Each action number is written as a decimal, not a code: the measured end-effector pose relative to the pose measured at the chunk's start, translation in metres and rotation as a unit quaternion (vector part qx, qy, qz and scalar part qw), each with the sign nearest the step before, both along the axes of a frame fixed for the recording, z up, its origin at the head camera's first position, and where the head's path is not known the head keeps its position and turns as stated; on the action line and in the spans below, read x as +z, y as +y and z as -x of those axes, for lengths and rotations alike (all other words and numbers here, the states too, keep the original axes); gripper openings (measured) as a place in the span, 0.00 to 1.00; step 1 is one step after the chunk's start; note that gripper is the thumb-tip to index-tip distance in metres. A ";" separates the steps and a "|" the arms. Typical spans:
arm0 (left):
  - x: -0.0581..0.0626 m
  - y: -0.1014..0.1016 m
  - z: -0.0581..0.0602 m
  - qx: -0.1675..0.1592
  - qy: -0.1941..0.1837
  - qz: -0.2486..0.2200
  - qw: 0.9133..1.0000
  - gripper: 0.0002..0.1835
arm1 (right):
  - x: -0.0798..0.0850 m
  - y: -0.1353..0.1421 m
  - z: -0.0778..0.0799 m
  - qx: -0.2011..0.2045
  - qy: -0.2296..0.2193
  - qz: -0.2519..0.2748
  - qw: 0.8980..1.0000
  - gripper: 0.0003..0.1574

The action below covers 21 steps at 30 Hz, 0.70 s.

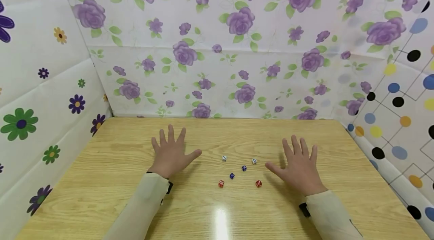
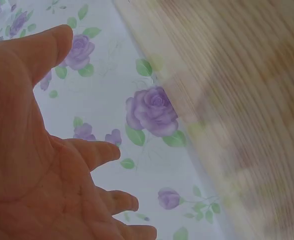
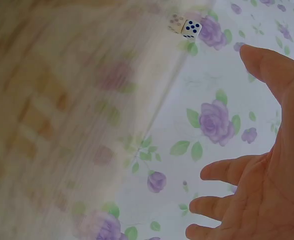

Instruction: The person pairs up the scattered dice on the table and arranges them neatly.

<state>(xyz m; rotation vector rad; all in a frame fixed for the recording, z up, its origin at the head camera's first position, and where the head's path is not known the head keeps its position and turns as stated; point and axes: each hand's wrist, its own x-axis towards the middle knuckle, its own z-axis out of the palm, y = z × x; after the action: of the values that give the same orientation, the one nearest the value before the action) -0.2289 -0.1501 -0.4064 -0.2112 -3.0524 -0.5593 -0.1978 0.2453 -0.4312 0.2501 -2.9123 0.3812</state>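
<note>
Several small dice lie in a loose cluster on the wooden table (image 1: 112,179): two white dice (image 1: 224,158) (image 1: 254,161), two blue dice (image 1: 232,176) (image 1: 243,168) and two red dice (image 1: 221,184) (image 1: 258,184). My left hand (image 1: 172,153) is spread flat, palm down, left of the cluster and holds nothing. My right hand (image 1: 299,166) is spread the same way to the right, also empty. The left wrist view shows the open palm of my left hand (image 2: 42,165). The right wrist view shows my right hand (image 3: 259,200) open and one white die (image 3: 190,28).
Flowered paper walls (image 1: 217,44) enclose the table at the back and left. A dotted wall (image 1: 400,112) stands at the right. A light glare (image 1: 221,219) falls on the table near its front edge.
</note>
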 end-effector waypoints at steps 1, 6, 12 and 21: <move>0.000 0.000 0.000 -0.003 -0.002 -0.003 1.000 0.55 | 0.000 0.000 0.000 0.000 0.001 0.000 1.000 0.69; -0.001 0.002 0.000 -0.020 -0.018 -0.003 1.000 0.57 | 0.001 -0.001 -0.002 0.002 0.003 0.004 1.000 0.68; -0.001 0.004 -0.001 -0.043 -0.034 -0.005 0.998 0.54 | 0.002 -0.003 -0.002 0.007 0.003 0.004 1.000 0.66; 0.007 0.013 -0.004 -0.074 0.012 -0.022 0.997 0.50 | 0.004 -0.004 0.000 0.014 -0.010 0.007 1.000 0.63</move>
<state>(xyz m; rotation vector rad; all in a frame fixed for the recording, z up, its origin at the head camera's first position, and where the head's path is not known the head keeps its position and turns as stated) -0.2252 -0.1366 -0.3997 -0.4430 -3.0156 -0.6257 -0.1978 0.2409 -0.4268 0.2858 -2.9280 0.4102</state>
